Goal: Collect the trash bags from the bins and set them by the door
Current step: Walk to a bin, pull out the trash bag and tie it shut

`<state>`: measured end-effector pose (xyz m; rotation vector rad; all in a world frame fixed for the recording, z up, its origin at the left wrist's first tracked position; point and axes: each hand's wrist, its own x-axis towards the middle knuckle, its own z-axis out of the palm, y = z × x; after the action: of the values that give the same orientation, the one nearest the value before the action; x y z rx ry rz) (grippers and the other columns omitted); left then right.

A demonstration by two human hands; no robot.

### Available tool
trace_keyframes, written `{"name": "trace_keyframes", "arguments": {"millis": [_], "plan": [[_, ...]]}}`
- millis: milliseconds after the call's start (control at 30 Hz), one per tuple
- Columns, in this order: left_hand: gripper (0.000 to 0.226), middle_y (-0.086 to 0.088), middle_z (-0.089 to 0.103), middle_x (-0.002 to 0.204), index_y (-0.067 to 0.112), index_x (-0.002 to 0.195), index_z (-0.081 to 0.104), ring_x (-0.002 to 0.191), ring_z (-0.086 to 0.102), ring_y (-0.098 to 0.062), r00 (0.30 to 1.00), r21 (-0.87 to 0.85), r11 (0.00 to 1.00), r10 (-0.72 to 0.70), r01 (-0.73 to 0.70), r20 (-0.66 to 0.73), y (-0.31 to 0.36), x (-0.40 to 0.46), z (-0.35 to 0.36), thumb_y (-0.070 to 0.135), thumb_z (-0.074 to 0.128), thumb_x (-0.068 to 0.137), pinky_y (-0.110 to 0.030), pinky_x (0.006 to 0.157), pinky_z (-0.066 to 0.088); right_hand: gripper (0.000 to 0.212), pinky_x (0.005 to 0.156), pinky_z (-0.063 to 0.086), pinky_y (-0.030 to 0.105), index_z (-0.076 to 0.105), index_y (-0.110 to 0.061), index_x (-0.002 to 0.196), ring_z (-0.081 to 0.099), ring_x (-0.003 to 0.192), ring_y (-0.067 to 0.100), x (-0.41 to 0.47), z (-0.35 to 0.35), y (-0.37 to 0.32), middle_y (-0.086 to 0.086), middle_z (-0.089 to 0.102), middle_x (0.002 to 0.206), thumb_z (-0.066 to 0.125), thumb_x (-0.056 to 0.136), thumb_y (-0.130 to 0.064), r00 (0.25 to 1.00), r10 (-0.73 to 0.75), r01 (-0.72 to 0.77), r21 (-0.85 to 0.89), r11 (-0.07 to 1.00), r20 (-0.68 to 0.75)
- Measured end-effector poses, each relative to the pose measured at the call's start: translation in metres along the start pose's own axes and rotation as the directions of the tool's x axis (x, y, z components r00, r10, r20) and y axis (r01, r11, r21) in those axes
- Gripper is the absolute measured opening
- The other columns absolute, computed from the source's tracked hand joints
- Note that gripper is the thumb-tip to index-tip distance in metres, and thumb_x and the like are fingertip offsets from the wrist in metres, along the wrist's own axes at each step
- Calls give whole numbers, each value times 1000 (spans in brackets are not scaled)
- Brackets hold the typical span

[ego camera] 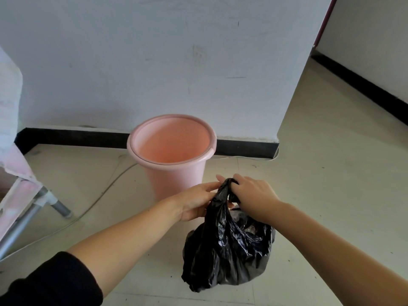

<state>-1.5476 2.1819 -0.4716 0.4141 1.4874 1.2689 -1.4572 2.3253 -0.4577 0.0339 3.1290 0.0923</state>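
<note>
Head view: the black trash bag is out of the pink bin and sits on the floor just in front of it. Left hand and right hand each pinch its gathered neck, a grip that looks meant to close or knot the bag before carrying.

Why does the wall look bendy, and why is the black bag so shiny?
Head view: the wide-angle lens bows the wall edges; soft daylight glints off the black bag creases; the pink bin and both hands, left hand and right hand, look sharp.
</note>
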Motion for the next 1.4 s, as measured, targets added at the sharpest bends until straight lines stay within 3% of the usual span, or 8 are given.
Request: {"name": "trace_keyframes", "arguments": {"millis": [233, 367, 567, 767, 967, 1100, 1233, 1400], "plan": [[12, -8, 59, 86, 15, 89, 65, 80, 54, -19, 997, -295, 954, 71, -56, 43, 3, 2, -3, 19, 54, 92, -40, 85, 42, 51, 92, 38, 36, 37, -26, 140, 46, 114, 24, -2, 2, 6, 2, 44, 131, 45, 91, -14, 998, -59, 59, 48, 997, -16], [13, 1, 53, 63, 12, 85, 57, 57, 53, -11, 1000, -192, 981, -5, 2, -17, 3, 4, -9, 16, 49, 95, -26, 62, 47, 37, 118, 6, 51, 50, -27, 129, 28, 137, 18, 2, 9, 9, -8, 34, 147, 45, 93, -19, 989, -74, 35, 279, 960, 130], [28, -9, 43, 61, 5, 62, 45, 54, 48, -18, 923, -142, 990, -29, -28, -385, -11, 7, -45, -10, 47, 86, -30, 57, 59, 25, 71, 39, 34, 56, -6, 95, 50, 73, 24, -11, -3, 42, 13, 52, 78, 44, 98, -27, 949, 205, -304, 865, 400, 238], [14, -5, 60, 76, 7, 91, 62, 76, 57, -20, 989, -189, 978, 62, -87, -134, 2, 19, -7, 20, 57, 91, -26, 69, 47, 50, 117, 15, 48, 43, -39, 137, 38, 130, 18, -1, 10, 15, -5, 43, 138, 44, 95, -12, 1000, 18, -2, 508, 861, -26], [23, -17, 54, 97, 4, 97, 66, 90, 49, -28, 999, -250, 968, 7, -20, -51, -5, 26, -6, 22, 53, 93, -36, 82, 39, 63, 118, -3, 55, 16, -41, 147, 10, 145, 15, -4, 9, 9, -8, 13, 156, 43, 95, -17, 995, -85, 95, 208, 974, -56], [32, -4, 42, 62, 16, 61, 45, 55, 43, -17, 882, 60, 996, 84, -64, -463, -6, 28, -12, 17, 51, 93, -19, 48, 39, 25, 119, 9, 46, 59, -25, 117, 28, 140, 15, -5, 23, 16, -8, 40, 143, 42, 99, -21, 989, 5, 69, 504, 861, -145], [40, -1, 34, 59, 17, 59, 28, 56, 41, -20, 838, 610, 782, 243, 129, -489, -28, 22, -46, 19, 54, 90, -34, 56, 46, 23, 91, 40, 18, 62, -21, 99, 55, 101, 10, -6, 26, 30, -7, 61, 102, 40, 99, -14, 951, 307, -119, 879, 462, -33], [18, -5, 45, 85, 11, 90, 36, 75, 45, -24, 861, 835, 397, 178, 380, -476, -63, 2, -82, 22, 49, 92, -31, 61, 33, 31, 61, 40, 32, 45, -17, 69, 51, 65, 24, -35, 82, 74, 3, 56, 69, 37, 99, -14, 852, 374, -520, 504, 690, 367]]}}
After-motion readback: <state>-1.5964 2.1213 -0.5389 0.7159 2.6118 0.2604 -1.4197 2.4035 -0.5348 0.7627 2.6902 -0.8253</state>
